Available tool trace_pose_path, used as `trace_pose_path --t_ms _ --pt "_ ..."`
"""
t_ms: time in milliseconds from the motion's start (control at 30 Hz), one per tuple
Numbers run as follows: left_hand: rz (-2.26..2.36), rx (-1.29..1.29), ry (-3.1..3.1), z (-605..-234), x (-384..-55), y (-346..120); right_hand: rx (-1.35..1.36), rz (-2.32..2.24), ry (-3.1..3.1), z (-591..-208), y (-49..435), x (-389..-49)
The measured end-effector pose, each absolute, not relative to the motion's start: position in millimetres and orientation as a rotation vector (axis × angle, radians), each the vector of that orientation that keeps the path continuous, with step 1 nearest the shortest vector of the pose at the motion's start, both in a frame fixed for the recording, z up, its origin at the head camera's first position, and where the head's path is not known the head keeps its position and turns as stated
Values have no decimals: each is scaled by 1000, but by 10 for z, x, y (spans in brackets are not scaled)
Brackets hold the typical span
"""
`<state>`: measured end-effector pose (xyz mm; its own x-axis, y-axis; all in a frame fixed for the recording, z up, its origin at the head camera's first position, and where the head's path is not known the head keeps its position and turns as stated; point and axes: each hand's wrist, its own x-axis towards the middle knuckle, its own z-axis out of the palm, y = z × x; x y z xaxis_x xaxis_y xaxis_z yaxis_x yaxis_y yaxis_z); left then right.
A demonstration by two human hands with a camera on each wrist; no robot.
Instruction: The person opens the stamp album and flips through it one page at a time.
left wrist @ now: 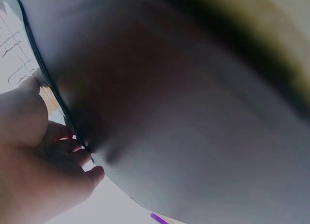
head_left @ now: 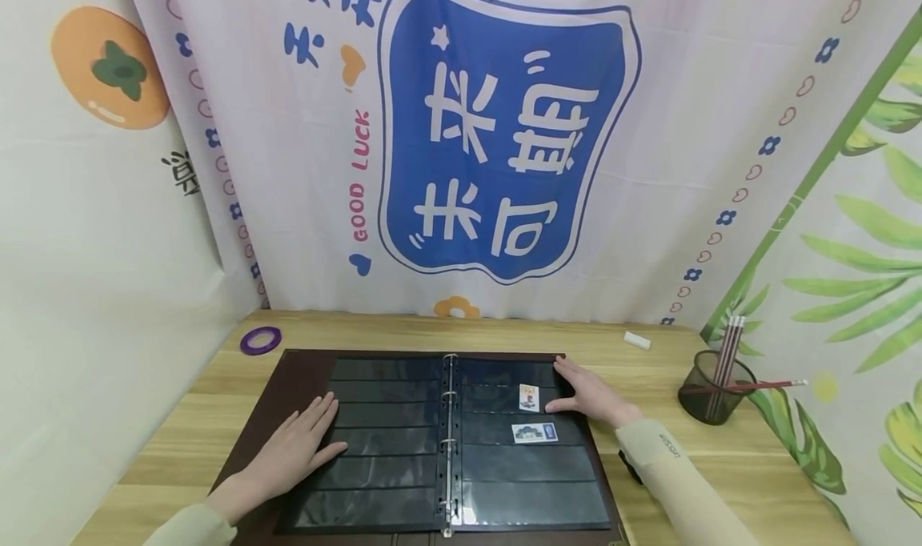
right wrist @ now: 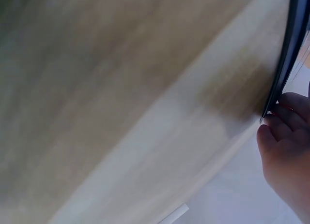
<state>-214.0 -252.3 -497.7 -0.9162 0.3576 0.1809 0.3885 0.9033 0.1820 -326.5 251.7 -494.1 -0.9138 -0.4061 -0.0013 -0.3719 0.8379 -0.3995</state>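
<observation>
A dark brown ring-binder stamp album (head_left: 248, 442) lies spread on the table. Its black pages have strip pockets. On the right page (head_left: 533, 494) sit a small upright stamp (head_left: 529, 398) and, below it, a wider blue and white stamp (head_left: 535, 433). My left hand (head_left: 291, 447) rests over the outer edge of the left page (head_left: 382, 474), fingers straight. At the upper right edge of the right page, my right hand (head_left: 592, 394) rests with fingers extended, its thumb near the upright stamp. Both wrist views show fingers at the page edges.
A purple tape roll (head_left: 261, 339) lies at the back left of the wooden table (head_left: 173, 426). A white eraser (head_left: 637, 340) is at the back right. Further right stands a black mesh pen cup (head_left: 713, 398) with pencils. A small black object (head_left: 630, 467) lies partly under the right forearm.
</observation>
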Motion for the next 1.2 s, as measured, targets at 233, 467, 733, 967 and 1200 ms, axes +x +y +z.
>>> trace_pose_path --t_ms 233,467,733,967,1200 --pt "-310 -578 -2917 -4990 -2149 -2516 -639 -628 2970 -4965 2510 -3286" --pt "-282 -579 -2901 -4964 -2144 -2518 -667 -638 2997 -4968 2508 -3294" --pt "-296 -603 -2839 -5053 -2165 -2542 -634 -618 2934 -4944 2495 -3293" --pt "-306 -573 -2885 -5035 -2148 -2528 -640 -635 2938 -4922 2483 -3295" --pt "-308 -562 -2907 -4993 -2130 -2518 -685 -637 2962 -4922 2479 -3288"
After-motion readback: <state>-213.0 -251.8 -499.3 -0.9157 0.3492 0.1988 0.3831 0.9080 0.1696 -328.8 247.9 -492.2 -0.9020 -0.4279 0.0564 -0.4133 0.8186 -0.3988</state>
